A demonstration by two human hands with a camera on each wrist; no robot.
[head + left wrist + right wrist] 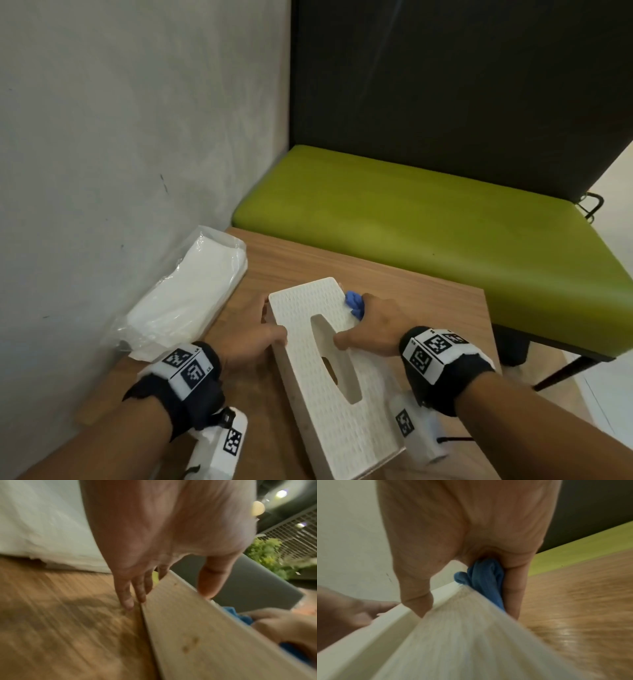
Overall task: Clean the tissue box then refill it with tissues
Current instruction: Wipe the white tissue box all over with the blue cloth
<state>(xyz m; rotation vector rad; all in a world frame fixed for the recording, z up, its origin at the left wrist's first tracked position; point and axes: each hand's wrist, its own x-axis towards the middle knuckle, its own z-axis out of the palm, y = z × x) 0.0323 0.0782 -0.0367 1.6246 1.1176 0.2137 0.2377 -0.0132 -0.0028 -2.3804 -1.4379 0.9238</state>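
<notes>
A cream tissue box (329, 373) with a textured top and an oval slot lies on the wooden table (421, 301). My left hand (250, 339) holds its left side, thumb on the top edge and fingers (137, 588) down the side wall (197, 635). My right hand (373, 325) presses a bunched blue cloth (354, 303) against the box's far right edge, thumb on the top by the slot. In the right wrist view the blue cloth (486, 580) is squeezed between my fingers and the box (462, 635). A clear bag of white tissues (188, 298) lies to the left.
A grey wall (120, 137) runs along the table's left side, right behind the tissue bag. Beyond the table's far edge stands a bench with a green seat (428, 222) and a dark backrest (462, 85). Bare tabletop shows right of the box.
</notes>
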